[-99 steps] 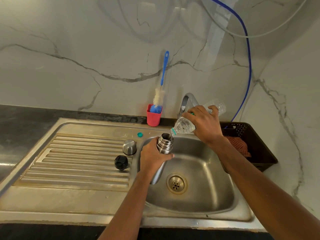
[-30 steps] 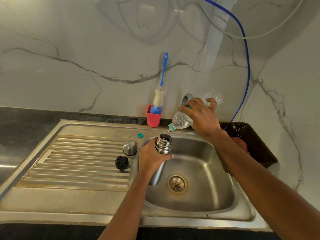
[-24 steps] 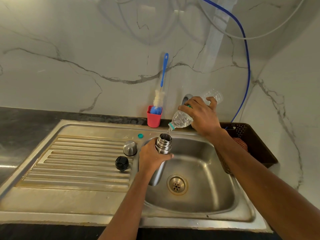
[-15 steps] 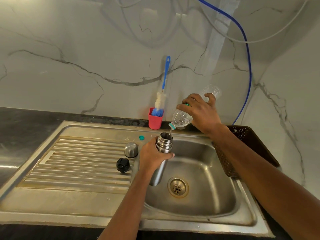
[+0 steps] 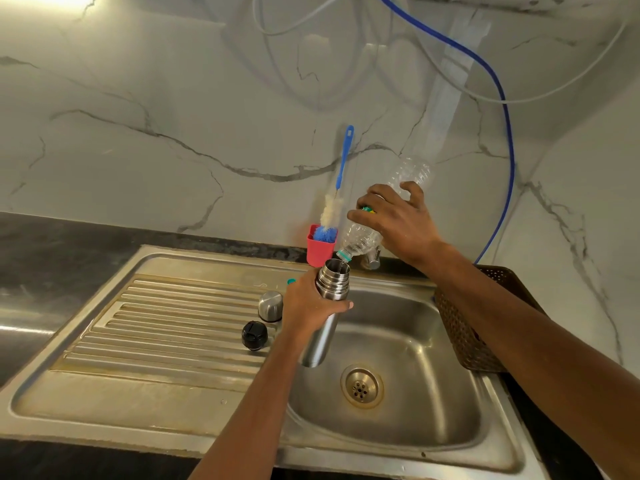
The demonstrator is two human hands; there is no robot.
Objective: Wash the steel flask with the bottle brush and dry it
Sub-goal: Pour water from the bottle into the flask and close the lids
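Note:
My left hand (image 5: 306, 308) grips the open steel flask (image 5: 330, 289) upright over the sink basin (image 5: 408, 393). My right hand (image 5: 398, 223) holds a clear plastic bottle (image 5: 408, 174) steeply tilted, its mouth just above the flask's opening. The bottle looks almost empty. The bottle brush (image 5: 341, 178), with a blue handle and white and blue bristles, stands in a red cup (image 5: 318, 249) against the back wall. On the drainboard lie the flask's steel cap (image 5: 270, 305) and its black stopper (image 5: 255, 336).
A small teal bottle cap (image 5: 291, 281) lies on the drainboard (image 5: 156, 323) behind my left hand. A brown perforated basket (image 5: 485, 327) sits right of the sink. The tap base (image 5: 372, 259) stands behind the flask. A blue hose (image 5: 507, 133) hangs down the wall.
My right hand has raised the plastic bottle's base, tipping it from nearly level to steep. My left hand keeps the flask in place. The view has shifted upward.

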